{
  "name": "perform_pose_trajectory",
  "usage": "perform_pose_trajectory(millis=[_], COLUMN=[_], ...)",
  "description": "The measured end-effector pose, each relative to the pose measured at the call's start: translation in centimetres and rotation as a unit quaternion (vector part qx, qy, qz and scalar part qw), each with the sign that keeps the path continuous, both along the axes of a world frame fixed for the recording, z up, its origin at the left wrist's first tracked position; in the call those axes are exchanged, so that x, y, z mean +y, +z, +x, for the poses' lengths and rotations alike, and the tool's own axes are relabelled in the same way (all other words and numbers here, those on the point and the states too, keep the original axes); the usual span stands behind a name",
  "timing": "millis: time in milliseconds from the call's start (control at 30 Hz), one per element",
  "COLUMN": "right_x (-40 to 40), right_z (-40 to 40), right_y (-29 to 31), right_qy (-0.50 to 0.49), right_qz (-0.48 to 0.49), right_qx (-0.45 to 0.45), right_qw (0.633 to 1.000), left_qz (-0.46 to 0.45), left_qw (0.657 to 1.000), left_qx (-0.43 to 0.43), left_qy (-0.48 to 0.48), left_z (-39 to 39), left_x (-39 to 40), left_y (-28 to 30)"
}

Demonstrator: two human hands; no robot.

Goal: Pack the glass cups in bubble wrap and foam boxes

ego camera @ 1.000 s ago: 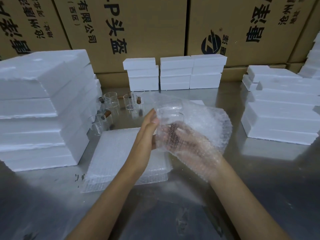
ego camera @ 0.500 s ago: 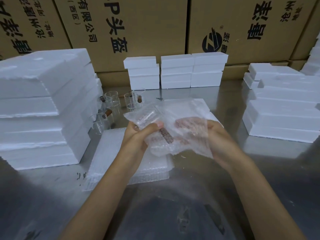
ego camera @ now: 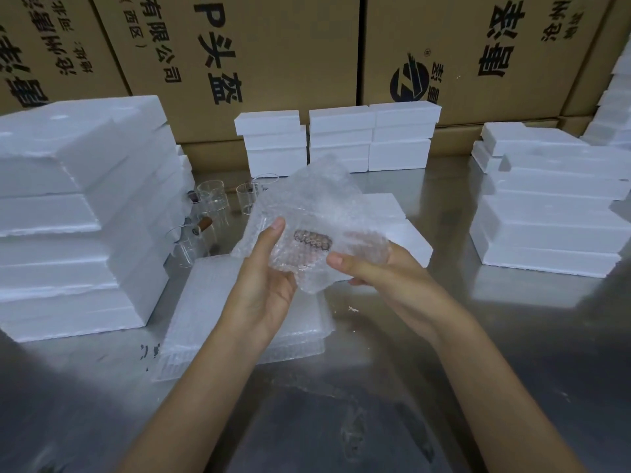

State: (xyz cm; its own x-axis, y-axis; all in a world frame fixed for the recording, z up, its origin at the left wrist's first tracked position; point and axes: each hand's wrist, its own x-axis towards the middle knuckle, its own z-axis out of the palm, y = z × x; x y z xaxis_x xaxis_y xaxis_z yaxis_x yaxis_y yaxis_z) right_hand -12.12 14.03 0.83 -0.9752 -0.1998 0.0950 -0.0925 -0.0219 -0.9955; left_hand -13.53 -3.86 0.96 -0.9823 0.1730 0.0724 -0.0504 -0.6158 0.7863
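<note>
Backing steel table (ego camera: 444, 336): cardboard cartons (ego camera: 290, 63); foam boxes (ego camera: 85, 216) stacked around.

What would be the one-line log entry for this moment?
step: wrapping | left hand: grips bubble wrap | right hand: grips wrapped cup | foam box: behind

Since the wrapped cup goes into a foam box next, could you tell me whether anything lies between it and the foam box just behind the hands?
Nothing visible does. Both the left hand and right hand hold the wrapped cup above the table, and the foam box lies directly behind it. Whether that box is open cannot be told.
</note>
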Motion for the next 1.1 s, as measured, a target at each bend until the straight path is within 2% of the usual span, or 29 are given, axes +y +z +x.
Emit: perform_pose_trajectory(millis=[67, 167, 233, 300, 367, 467, 533, 600, 633, 667, 700, 767, 867, 900, 1000, 1100], right_x=[-0.2, 0.5, 1.3, 2.0, 2.4, 2.8, 2.9, 2.7, 2.5, 2.3, 2.2, 2.2, 2.2, 2.1, 1.8, 1.4], right_z=[0.0, -0.5, -0.9, -1.0, -1.1, -1.2, -1.3, -1.4, -1.4, -1.4, -1.4, -1.5, -1.5, -1.4, -1.1, -0.4], right_y=[0.1, 0.0, 0.1, 0.1, 0.0, -0.2, -0.4, -0.8, -0.9, -1.1, -1.2, -1.1, -1.0, -0.9, -0.5, 0.0], right_qy=[-0.003, -0.083, -0.131, -0.179, -0.224, -0.283, -0.3, -0.304, -0.308, -0.317, -0.331, -0.357, -0.351, -0.347, -0.315, -0.244], right_qz=[-0.068, -0.17, -0.206, -0.21, -0.195, -0.122, -0.046, 0.024, 0.059, 0.086, 0.104, 0.111, 0.088, 0.091, 0.096, 0.203], right_qx=[-0.018, -0.036, -0.037, -0.031, -0.022, 0.017, 0.047, 0.061, 0.068, 0.074, 0.077, 0.071, 0.052, 0.053, 0.06, 0.082], right_qw=[0.998, 0.981, 0.969, 0.961, 0.955, 0.951, 0.952, 0.95, 0.947, 0.942, 0.935, 0.925, 0.931, 0.932, 0.942, 0.945], left_qz=[-0.014, -0.079, -0.152, -0.269, -0.42, -0.627, -0.688, -0.736, -0.752, -0.755, -0.748, -0.707, -0.589, -0.566, -0.547, -0.459], left_qw=[1.0, 0.996, 0.986, 0.957, 0.896, 0.741, 0.66, 0.597, 0.574, 0.567, 0.575, 0.623, 0.738, 0.757, 0.776, 0.847], left_qx=[0.004, 0.03, 0.062, 0.106, 0.142, 0.22, 0.267, 0.291, 0.301, 0.308, 0.311, 0.303, 0.284, 0.285, 0.26, 0.184], left_qy=[-0.018, -0.036, -0.034, -0.01, 0.026, 0.103, 0.14, 0.135, 0.122, 0.114, 0.114, 0.142, 0.164, 0.159, 0.175, 0.196], left_z=[0.2, 0.3, 0.6, 1.1, 1.5, 1.4, 1.2, 1.2, 1.2, 1.2, 1.2, 1.1, 1.1, 1.2, 1.4, 1.4], left_x=[0.3, 0.8, 1.1, 1.6, 2.1, 2.7, 3.0, 2.9, 2.8, 2.7, 2.6, 2.6, 3.0, 3.1, 3.6, 3.5], left_y=[-0.4, -0.7, -0.9, -1.2, -2.0, -3.2, -3.9, -4.2, -4.3, -4.4, -4.3, -3.9, -3.5, -3.6, -3.8, -3.4])
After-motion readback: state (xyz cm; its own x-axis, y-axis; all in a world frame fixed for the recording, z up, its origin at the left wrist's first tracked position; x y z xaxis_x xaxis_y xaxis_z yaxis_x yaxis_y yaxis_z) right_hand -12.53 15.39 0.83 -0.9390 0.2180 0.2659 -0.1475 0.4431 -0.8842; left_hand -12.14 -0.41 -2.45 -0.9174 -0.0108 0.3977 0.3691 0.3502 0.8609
